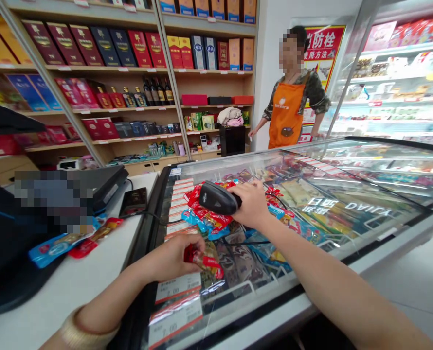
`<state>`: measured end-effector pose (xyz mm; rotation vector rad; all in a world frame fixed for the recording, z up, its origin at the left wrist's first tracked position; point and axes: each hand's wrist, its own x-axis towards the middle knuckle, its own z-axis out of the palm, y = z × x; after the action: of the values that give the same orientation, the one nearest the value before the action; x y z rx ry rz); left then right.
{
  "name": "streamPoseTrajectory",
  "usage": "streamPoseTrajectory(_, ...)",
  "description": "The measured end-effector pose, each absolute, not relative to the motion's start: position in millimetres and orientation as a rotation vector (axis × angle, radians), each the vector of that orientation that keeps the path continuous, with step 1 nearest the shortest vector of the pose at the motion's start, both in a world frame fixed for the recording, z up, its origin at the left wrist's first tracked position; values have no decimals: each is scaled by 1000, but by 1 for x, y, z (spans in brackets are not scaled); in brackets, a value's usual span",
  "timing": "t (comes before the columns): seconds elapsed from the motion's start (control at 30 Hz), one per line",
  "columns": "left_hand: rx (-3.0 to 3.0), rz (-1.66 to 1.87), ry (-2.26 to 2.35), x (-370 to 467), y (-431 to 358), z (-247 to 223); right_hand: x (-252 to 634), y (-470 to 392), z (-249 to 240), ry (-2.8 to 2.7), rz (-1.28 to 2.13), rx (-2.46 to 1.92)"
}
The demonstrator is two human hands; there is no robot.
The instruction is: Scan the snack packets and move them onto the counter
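My right hand [252, 206] is wrapped round a black handheld barcode scanner [218, 198], its head turned to the left. Beneath the scanner lies a pile of red and blue snack packets [211, 223] on the glass top of a freezer [234, 291]. Closer to me, my left hand [178, 257] pinches a red snack packet [211, 265] with a clear window, held low over the glass. The scanner's handle is mostly hidden by my right hand.
On the white counter [92, 277] at left are a blue packet [56, 249], a red packet [96, 238] and a phone [134, 200]. Price labels [178, 316] line the freezer's left edge. A person in an orange apron [285, 114] stands behind the freezer. Shelves of boxes [139, 48] fill the back.
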<state>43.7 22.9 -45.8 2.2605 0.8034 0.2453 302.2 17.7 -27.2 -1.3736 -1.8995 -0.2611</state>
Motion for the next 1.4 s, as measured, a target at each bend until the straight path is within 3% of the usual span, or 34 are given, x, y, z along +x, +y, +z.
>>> streamPoseTrajectory(0.23,2006,769,815,31,33,-30,304,19,-29,-1862,-288,-1375)
streamPoseTrajectory(0.7,1035,1206,800,27,45,-22,303,17,-26,-1873,-294,-1368)
streamPoseTrajectory(1.03,753,1211,882,24,48,-16,300,16,-27,-1912,-259,-1310)
streamPoseTrajectory(1.4,782,1131,631,29,34,-5,284,-5,-18,-2039,-147,-1085)
